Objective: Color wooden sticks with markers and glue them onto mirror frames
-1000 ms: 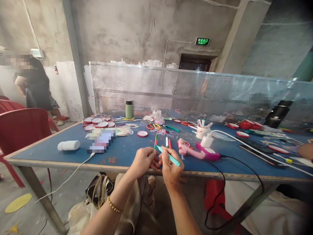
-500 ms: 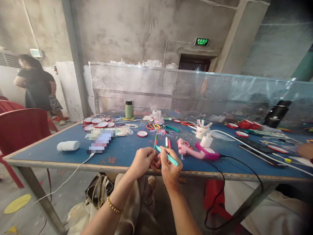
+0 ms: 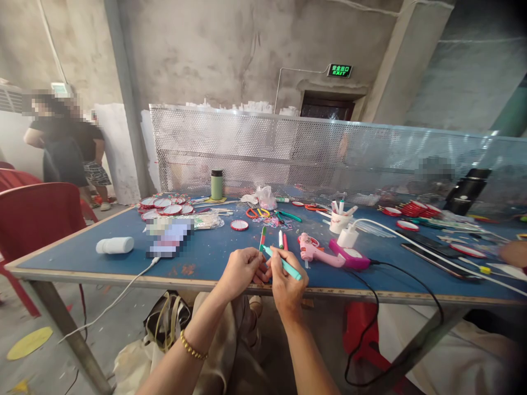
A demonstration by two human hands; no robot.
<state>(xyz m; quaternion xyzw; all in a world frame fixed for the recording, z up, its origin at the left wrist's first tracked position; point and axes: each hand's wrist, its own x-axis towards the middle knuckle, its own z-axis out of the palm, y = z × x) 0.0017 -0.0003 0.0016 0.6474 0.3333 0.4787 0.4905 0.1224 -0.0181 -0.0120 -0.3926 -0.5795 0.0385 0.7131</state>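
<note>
Close to the table's front edge, my left hand [image 3: 246,266] is closed on a thin flat stick [image 3: 263,237] standing up from the fingers, coloured green, red and teal along its length. My right hand [image 3: 287,282] grips a teal marker [image 3: 291,270] like a pen, its tip meeting the lower part of the stick. Just beyond my right hand lie a white marker with a green end [image 3: 280,239] and a red marker [image 3: 285,241]. The lower end of the stick is hidden by my fingers.
A pink glue gun [image 3: 315,253] lies to the right, near a cup of markers [image 3: 341,222]. Cables cross the right side. A phone [image 3: 171,237] and a white bottle [image 3: 115,245] lie left. Round red-rimmed pieces [image 3: 173,209] and pliers [image 3: 288,215] lie farther back.
Both hands, the stick and the marker are almost where they were, with only a very slight shift of the marker. In the left background, a person has moved slightly to the right.
</note>
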